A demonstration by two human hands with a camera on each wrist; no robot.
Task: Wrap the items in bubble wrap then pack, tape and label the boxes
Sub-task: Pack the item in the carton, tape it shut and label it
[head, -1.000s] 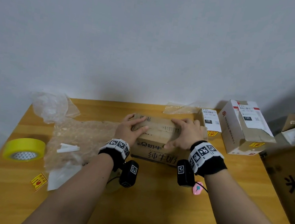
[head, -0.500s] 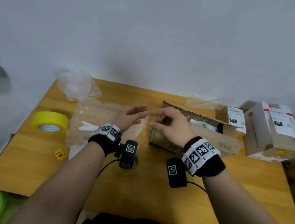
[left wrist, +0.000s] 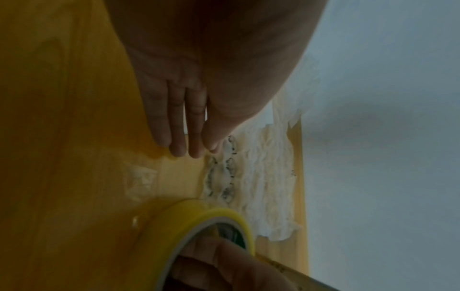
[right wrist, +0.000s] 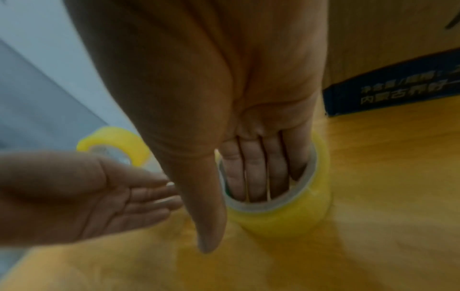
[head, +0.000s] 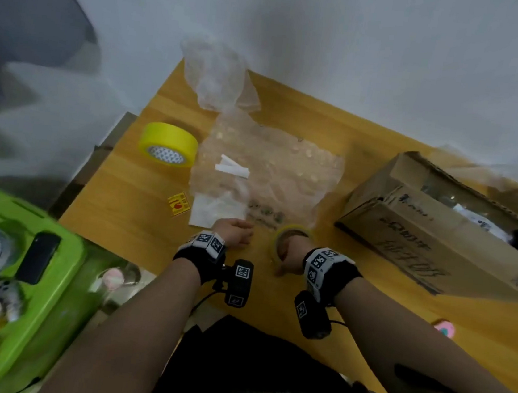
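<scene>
Presently I note the right hand (right wrist: 248, 122) with 4 fingers (right wrist: 254, 177) pushed down inside the core of the clear tape roll (right wrist: 281, 212), thumb straight outside the roll; the fingers reach into it rather than visibly clamp it, so I judge the roll hooked, not yet lifted. It stands on the wooden table (head: 352, 304) at lower centre of the head view, just beside the near edge of the bubble wrap sheet (head: 270, 171). The left hand (head: 234, 232) lies flat and relaxed beside it, fingers straight, holding nothing. The cardboard box (head: 440, 236) sits at the right of the frame, flaps up, contents showing; it awaits sealing. A second, opaque yellow tape roll (head: 169, 144) rests at upper left, well apart. To do this step well, I would curl the fingers against the core, press the thumb on the outer wall, lift cleanly, then use the free left hand to find the tape end before going to the box. Both forearms run forward, wrists low over the table.
</scene>
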